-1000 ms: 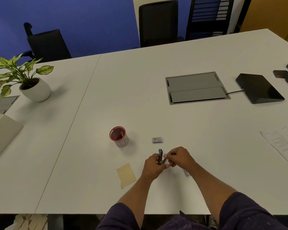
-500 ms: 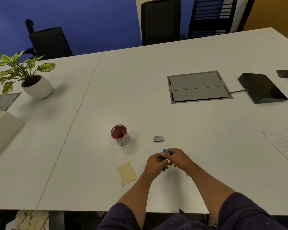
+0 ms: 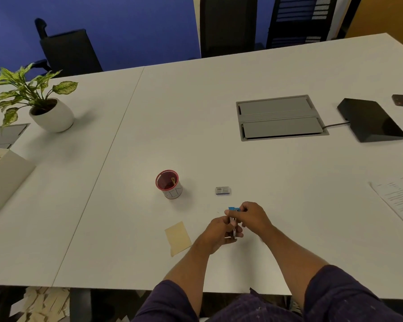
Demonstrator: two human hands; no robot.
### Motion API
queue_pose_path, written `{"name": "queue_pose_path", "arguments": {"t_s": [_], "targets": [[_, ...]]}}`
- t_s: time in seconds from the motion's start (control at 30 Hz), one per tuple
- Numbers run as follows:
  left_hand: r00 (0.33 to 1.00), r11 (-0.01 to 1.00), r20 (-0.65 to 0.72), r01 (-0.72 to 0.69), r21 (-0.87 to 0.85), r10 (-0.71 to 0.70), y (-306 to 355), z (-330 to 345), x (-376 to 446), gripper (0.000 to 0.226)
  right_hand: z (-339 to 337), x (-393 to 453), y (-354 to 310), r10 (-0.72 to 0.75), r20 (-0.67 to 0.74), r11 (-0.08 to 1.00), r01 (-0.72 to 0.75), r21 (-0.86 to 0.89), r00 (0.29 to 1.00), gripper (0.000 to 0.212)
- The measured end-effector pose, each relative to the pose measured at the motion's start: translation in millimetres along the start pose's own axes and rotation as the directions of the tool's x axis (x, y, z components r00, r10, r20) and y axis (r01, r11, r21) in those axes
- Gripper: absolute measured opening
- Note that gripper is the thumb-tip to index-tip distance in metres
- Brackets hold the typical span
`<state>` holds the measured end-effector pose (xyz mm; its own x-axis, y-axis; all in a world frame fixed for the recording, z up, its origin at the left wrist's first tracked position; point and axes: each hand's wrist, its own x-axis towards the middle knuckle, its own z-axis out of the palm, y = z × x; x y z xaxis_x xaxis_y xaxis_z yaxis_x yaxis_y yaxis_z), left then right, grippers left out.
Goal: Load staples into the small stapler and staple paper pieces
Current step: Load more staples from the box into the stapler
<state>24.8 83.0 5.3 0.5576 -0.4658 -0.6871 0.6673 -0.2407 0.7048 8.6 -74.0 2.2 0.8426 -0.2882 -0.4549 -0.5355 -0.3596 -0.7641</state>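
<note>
Both hands meet over the near middle of the white table [image 3: 219, 112]. My left hand [image 3: 218, 231] grips the small blue stapler's [image 3: 233, 223] lower body, which stands roughly on end. My right hand [image 3: 254, 216] pinches the stapler's blue top end. Whether the stapler is hinged open I cannot tell, since fingers hide most of it. A small staple box [image 3: 223, 190] lies flat just beyond the hands. A tan paper piece [image 3: 177, 238] lies left of my left hand.
A red-rimmed cup [image 3: 168, 184] stands left of the staple box. A potted plant [image 3: 49, 112] and a white box [image 3: 2, 177] sit far left. A grey cable hatch [image 3: 279, 117], a black device [image 3: 370, 119] and printed sheets [image 3: 400, 198] are to the right.
The view has tilted slightly. My hands stayed together on the stapler; its blue end now shows above my right fingers, and the stapler stands more upright.
</note>
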Motion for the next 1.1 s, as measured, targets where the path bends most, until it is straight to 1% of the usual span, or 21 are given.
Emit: {"name": "queue_pose_path", "arguments": {"t_s": [0.1,0.2,0.27,0.37,0.47,0.57,0.63,0.7,0.8,0.97,1.0,1.1], "targets": [[1.000,1.000,-0.009,-0.007,-0.014,0.007,-0.2,2.7,1.7,0.019,1.2,-0.6,-4.1,0.000,-0.029,1.000,-0.001,-0.028,1.000,0.055],[1.000,0.999,-0.006,-0.029,-0.040,0.028,1.2,5.0,1.9,0.019,1.2,0.4,-8.2,-0.005,-0.057,1.000,0.005,0.000,0.998,0.051],[0.998,0.999,-0.036,-0.044,-0.029,0.043,2.8,5.5,2.2,0.018,0.1,1.1,-9.0,0.002,-0.032,1.000,-0.002,0.023,0.999,0.050],[0.988,0.998,-0.141,-0.054,0.044,0.060,4.6,2.5,4.0,0.015,-2.3,-2.3,-10.5,-0.009,0.054,0.998,0.005,0.063,0.998,0.045],[0.971,0.992,-0.224,-0.059,0.112,0.083,1.2,-1.8,4.4,0.028,-6.7,-10.5,-14.1,-0.011,0.167,0.995,-0.006,0.100,0.986,0.036],[0.938,0.984,-0.316,-0.104,0.143,0.145,-4.1,-3.8,4.5,0.041,-6.4,-11.7,-13.0,-0.003,0.209,0.989,-0.028,0.146,0.978,0.030],[0.917,0.974,-0.350,-0.131,0.187,0.191,-5.9,-4.5,6.0,0.052,-4.1,-9.4,-12.7,0.007,0.236,0.987,-0.045,0.156,0.972,0.026],[0.897,0.955,-0.372,-0.147,0.256,0.238,-7.3,-4.6,8.3,0.055,-1.5,-7.4,-13.1,0.010,0.248,0.988,-0.048,0.149,0.969,0.026],[0.878,0.940,-0.396,-0.146,0.309,0.267,-7.5,-3.1,8.3,0.054,1.4,-6.6,-13.1,0.001,0.249,0.989,-0.038,0.142,0.968,0.028],[0.880,0.940,-0.394,-0.147,0.307,0.266,-7.6,-2.7,5.5,0.054,2.3,-4.8,-9.7,0.004,0.259,0.988,-0.044,0.151,0.966,0.025],[0.882,0.940,-0.391,-0.144,0.309,0.264,-7.4,-2.6,4.9,0.052,1.8,-5.7,-8.9,-0.008,0.269,0.986,-0.037,0.162,0.963,0.024],[0.889,0.947,-0.383,-0.140,0.290,0.249,-5.9,-3.5,3.1,0.034,0.3,-10.6,-8.2,-0.056,0.317,0.983,-0.003,0.184,0.947,0.025]]}}
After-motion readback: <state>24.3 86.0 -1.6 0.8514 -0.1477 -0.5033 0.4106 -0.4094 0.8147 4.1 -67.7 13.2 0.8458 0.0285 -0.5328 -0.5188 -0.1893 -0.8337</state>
